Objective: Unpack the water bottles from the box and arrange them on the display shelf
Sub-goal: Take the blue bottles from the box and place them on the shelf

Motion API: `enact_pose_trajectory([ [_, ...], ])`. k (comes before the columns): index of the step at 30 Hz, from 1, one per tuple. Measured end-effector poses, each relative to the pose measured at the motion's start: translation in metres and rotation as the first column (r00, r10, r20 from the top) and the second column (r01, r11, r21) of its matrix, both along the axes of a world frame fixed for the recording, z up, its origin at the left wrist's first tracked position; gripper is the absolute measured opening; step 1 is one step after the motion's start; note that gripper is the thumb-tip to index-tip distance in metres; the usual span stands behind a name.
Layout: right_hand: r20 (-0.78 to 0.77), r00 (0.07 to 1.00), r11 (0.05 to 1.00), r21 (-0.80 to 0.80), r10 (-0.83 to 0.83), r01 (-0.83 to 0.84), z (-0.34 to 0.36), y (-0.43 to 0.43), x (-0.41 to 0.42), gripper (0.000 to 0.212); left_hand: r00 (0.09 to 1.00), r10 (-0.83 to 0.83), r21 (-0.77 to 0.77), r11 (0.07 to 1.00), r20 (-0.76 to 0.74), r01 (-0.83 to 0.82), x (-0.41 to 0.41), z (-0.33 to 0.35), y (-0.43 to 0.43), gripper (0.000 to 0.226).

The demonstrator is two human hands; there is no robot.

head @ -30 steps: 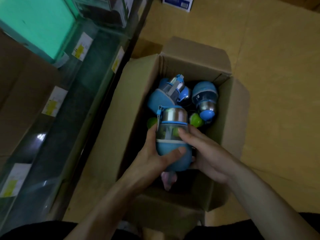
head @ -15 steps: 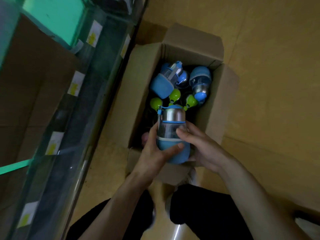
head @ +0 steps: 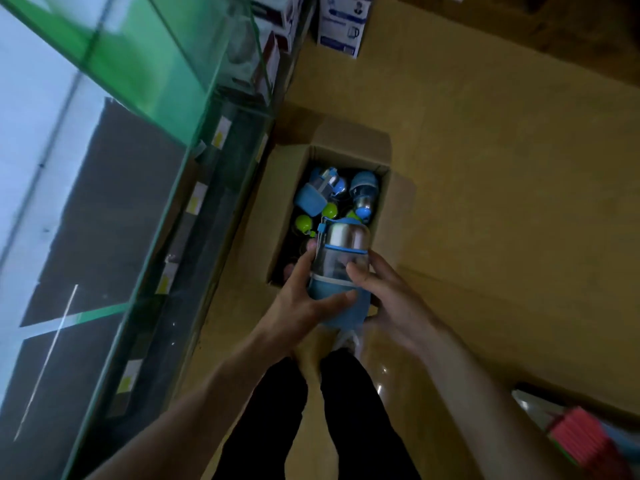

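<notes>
I hold a blue water bottle (head: 341,268) with a steel collar and clear middle above the near end of an open cardboard box (head: 287,209) on the floor. My left hand (head: 298,303) grips its blue base from the left, thumb across the front. My right hand (head: 391,299) holds its right side, with the thumb on the clear part. More blue bottles (head: 313,197) and green-capped ones (head: 304,223) lie inside the box. The glass display shelf (head: 166,109) runs along the left.
Yellow price tags (head: 197,202) line the shelf edges. A white and blue carton (head: 341,26) stands on the floor beyond the box. A red object (head: 585,441) lies at the lower right. My dark trouser legs (head: 322,417) are below the bottle.
The bottle has come up out of the box in both hands. The view has risen and pulled back, so the box looks smaller and more shelf shows.
</notes>
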State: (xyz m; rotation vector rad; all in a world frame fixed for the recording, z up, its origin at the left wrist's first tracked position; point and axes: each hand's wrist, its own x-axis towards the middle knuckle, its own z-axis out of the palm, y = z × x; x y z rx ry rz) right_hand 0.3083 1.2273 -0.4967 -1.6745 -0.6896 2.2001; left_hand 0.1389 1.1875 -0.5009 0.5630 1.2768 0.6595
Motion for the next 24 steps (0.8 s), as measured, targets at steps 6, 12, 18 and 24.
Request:
enact_pose_trajectory([
  [6,-0.007,1.0,0.993,0.119,0.022,-0.021,0.108,0.01,-0.003,0.048,0.999,-0.039,0.122,0.992,-0.028,0.042,-0.006,0.111,0.015,0.064],
  [12,0.028,0.998,0.965,0.254,0.054,-0.059,0.212,0.011,-0.013,0.042,0.997,0.013,0.225,0.974,-0.079,0.005,-0.011,0.204,0.012,0.067],
  [18,0.006,0.998,0.912,0.406,0.066,-0.063,0.298,0.021,-0.015,0.037,0.993,0.038,0.364,0.931,-0.109,0.005,-0.013,0.286,0.019,0.068],
  [24,0.012,0.997,0.822,0.566,0.07,-0.064,0.371,0.032,-0.021,0.04,0.988,0.063,0.547,0.837,-0.144,0.026,-0.019,0.359,0.037,0.066],
])
